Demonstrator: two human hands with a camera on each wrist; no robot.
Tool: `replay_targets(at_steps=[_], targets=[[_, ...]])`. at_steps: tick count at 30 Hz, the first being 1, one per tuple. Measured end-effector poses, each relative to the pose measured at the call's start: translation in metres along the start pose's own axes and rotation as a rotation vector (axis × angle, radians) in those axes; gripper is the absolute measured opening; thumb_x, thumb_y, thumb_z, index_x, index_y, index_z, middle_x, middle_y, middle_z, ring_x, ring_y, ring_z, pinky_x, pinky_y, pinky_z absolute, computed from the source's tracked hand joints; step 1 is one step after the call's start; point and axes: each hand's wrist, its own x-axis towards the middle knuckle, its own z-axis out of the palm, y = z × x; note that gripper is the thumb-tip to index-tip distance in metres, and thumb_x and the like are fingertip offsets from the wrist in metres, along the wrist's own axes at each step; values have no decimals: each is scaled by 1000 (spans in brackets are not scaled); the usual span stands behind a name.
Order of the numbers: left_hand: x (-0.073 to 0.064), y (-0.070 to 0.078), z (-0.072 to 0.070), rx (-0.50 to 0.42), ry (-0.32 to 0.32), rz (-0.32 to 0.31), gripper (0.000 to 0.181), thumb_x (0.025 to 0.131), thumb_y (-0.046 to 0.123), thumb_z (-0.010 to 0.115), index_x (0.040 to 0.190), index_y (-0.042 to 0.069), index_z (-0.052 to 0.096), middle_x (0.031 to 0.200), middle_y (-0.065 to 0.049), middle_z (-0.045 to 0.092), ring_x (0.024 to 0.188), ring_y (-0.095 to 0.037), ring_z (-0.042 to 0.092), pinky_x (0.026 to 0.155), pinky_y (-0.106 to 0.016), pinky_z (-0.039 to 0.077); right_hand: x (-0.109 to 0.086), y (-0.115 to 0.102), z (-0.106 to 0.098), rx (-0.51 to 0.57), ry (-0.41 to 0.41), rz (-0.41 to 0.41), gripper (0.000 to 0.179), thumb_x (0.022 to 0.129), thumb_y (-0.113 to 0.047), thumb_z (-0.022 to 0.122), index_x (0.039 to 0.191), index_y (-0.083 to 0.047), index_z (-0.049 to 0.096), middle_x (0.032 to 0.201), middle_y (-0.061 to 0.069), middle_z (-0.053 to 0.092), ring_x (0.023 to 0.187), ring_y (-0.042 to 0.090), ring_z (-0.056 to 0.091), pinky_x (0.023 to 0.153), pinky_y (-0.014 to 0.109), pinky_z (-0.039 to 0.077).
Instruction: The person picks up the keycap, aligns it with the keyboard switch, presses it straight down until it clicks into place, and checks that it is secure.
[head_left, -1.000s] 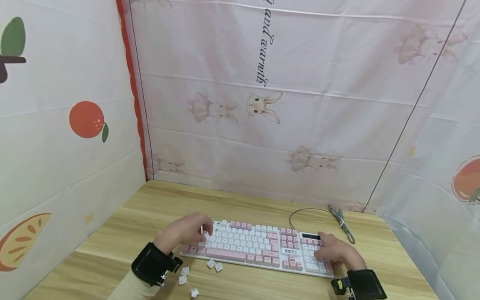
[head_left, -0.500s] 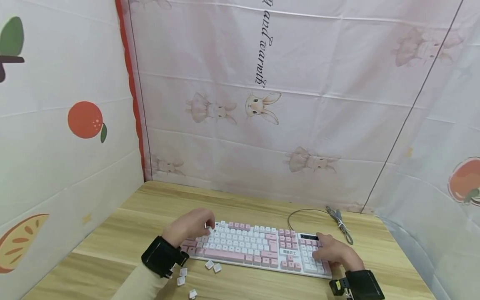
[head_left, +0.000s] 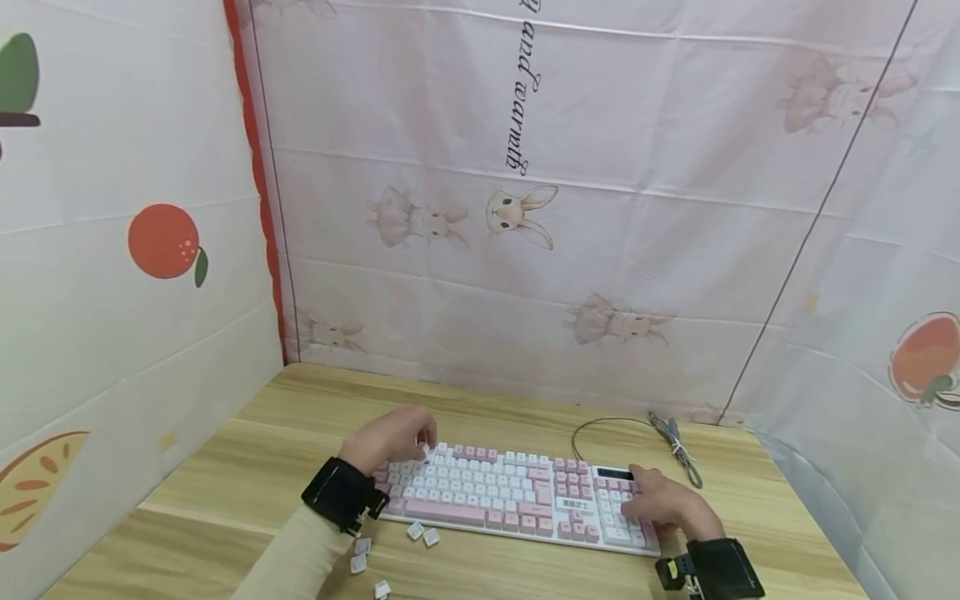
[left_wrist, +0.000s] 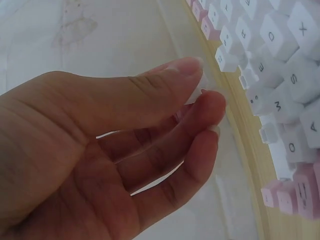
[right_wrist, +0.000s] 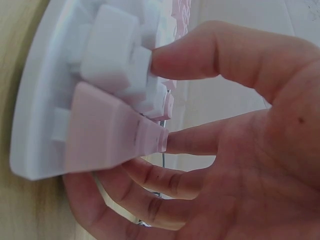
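A white and pink keyboard (head_left: 472, 487) lies on the wooden table. My left hand (head_left: 392, 437) is over its top left corner, pinching a small white keycap (left_wrist: 201, 86) between thumb and index finger, largely covered by the fingertips. In the left wrist view several bare switch stems (left_wrist: 268, 133) show among the caps near the keyboard's edge. At the other end, my right hand (head_left: 666, 497) grips the keyboard's right side. Its thumb (right_wrist: 187, 55) rests on the white number keys, and the other fingers curl around the pink keys (right_wrist: 95, 132) at the edge.
Several loose white keycaps (head_left: 416, 531) lie in front of the keyboard, toward the left. Behind it, a grey cable (head_left: 675, 442) is bundled near the back right. Printed cloth walls (head_left: 465, 275) enclose the table (head_left: 225, 500) at the back and sides.
My left hand has moved right and toward the back along the keyboard's left end, up to the top left corner. The right hand keeps its grip on the right end.
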Motion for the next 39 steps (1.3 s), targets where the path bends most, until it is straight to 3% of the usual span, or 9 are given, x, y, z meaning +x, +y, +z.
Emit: replay_targets(at_steps=[10, 18, 27, 39], targets=[[19, 0, -3, 42, -20, -25, 14, 83, -3, 81, 90, 7, 77, 89, -5, 68, 83, -18, 57, 81, -38, 53, 0, 1, -1, -3, 9, -16, 85, 88, -15, 69, 154, 16, 24, 136, 35, 47, 88, 26, 57, 62, 34, 50], [29, 4, -5, 40, -50, -99, 12, 85, -2, 80, 91, 7, 76, 89, -5, 65, 78, -19, 60, 70, -34, 53, 0, 1, 0, -7, 5, -3, 85, 89, -17, 69, 154, 14, 24, 144, 41, 40, 93, 28, 57, 64, 36, 52], [36, 2, -3, 73, -56, -105, 10, 83, -1, 82, 89, 5, 76, 87, -4, 68, 80, -19, 61, 75, -36, 55, 2, 0, -1, 1, 1, -1, 85, 89, -17, 69, 154, 15, 24, 141, 38, 43, 93, 26, 58, 63, 36, 52], [46, 2, 6, 142, -40, -97, 19, 75, -10, 83, 80, 7, 76, 76, -1, 69, 71, -15, 60, 66, -31, 53, 1, 2, 0, 5, 2, 1, 85, 89, -16, 69, 155, 14, 24, 143, 39, 42, 91, 26, 59, 63, 36, 53]])
